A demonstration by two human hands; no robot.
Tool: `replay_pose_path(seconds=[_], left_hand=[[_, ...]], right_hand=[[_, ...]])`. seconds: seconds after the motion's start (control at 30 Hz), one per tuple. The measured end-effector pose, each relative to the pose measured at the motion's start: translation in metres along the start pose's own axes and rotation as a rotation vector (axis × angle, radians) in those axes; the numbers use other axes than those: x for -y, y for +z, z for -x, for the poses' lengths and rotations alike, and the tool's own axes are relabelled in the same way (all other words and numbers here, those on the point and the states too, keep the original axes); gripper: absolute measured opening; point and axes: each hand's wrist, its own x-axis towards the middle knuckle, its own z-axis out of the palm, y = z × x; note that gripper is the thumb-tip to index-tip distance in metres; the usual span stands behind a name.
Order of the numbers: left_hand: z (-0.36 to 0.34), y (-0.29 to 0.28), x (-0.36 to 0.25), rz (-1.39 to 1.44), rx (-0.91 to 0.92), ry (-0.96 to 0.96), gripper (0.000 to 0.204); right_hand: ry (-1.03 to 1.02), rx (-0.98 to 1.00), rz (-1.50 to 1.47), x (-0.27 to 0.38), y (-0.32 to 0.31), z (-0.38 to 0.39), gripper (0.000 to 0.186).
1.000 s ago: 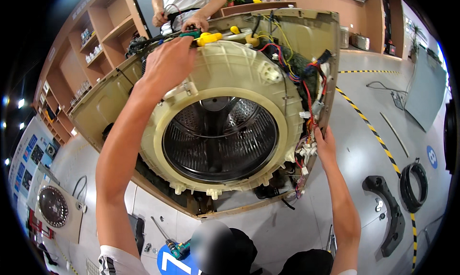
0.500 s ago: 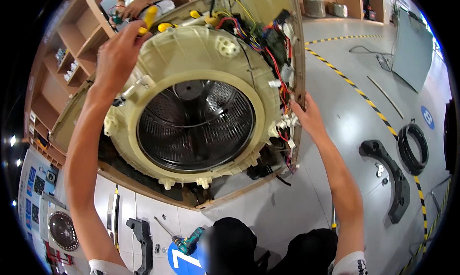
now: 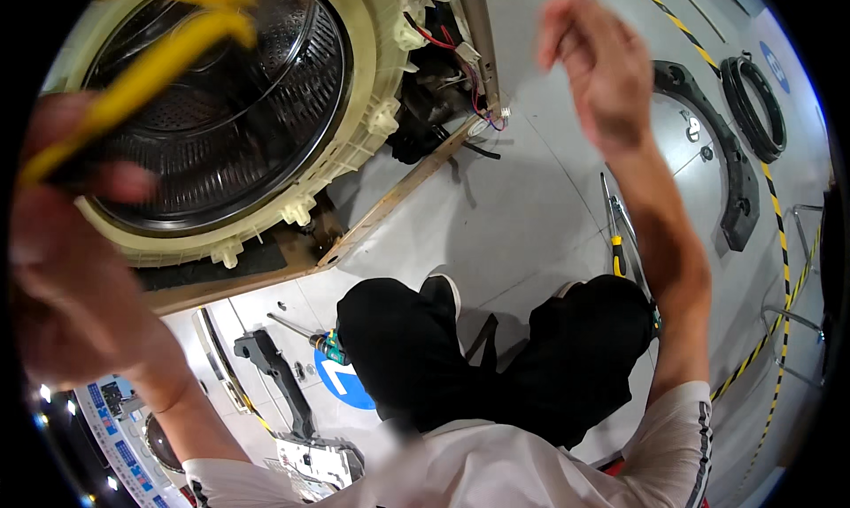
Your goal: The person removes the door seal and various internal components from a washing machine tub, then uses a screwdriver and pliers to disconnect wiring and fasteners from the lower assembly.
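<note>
Off the washing machine's side edge comes the right hand [image 3: 606, 74], now up in the air over the floor, apart from the cabinet [image 3: 390, 205] it was touching half a second ago! Fingers loosely bent, blurred at the tips, and nothing to be seen in its grasp. Over to the left hand [image 3: 80, 278], and that has swung down from the top of the machine, right up near the camera, fingers closed around one end of a yellow tool [image 3: 146, 83]; too smeared to tell its exact kind. So, as I judge it, both hands are away from the parts at this instant, a pause in the handling, with the tool kept in the grip!

Behind the tool sits the washing machine [image 3: 367, 110], upper left now as the whole view has tipped downward, its metal drum [image 3: 266, 92] bare to the front, red wires [image 3: 434, 37] hanging at its right corner. Further out, between the bent knees and the right forearm, a screwdriver [image 3: 617, 256] lies on the floor; left of the knees, a green drill [image 3: 329, 344] and a dark bar [image 3: 279, 375]; far right, a black curved block [image 3: 733, 158] beside a black ring [image 3: 738, 110]
</note>
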Motion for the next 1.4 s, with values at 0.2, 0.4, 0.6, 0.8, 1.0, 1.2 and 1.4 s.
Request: replay_pose_path(seconds=[0.2, 0.4, 0.6, 0.8, 1.0, 1.2, 1.4], left_hand=[[0.089, 0.146, 0.003, -0.137, 0.209, -0.304, 0.030], [0.151, 0.253, 0.034, -0.028, 0.332, -0.128, 0.027], [0.183, 0.294, 0.059, 0.185, 0.274, -0.128, 0.032], [0.205, 0.312, 0.076, 0.341, 0.125, -0.547, 0.019], [0.225, 0.324, 0.116, 0.063, -0.010, -0.852, 0.021], [0.235, 0.333, 0.147, -0.302, 0.256, -0.667, 0.035], [0.248, 0.340, 0.179, -0.408, 0.323, -0.670, 0.036]], right_hand=[[1.146, 0.533, -0.616, -0.048, 0.041, 0.066, 0.060], [1.501, 0.128, -0.655, -0.097, 0.021, 0.106, 0.055], [1.485, 0.063, -0.332, -0.136, 0.009, 0.121, 0.022], [1.422, 0.019, -0.298, -0.144, 0.007, 0.115, 0.029], [1.443, 0.048, -0.282, -0.157, -0.001, 0.125, 0.041], [1.452, 0.084, -0.277, -0.170, -0.010, 0.132, 0.039], [1.451, 0.008, -0.203, -0.168, -0.009, 0.138, 0.038]])
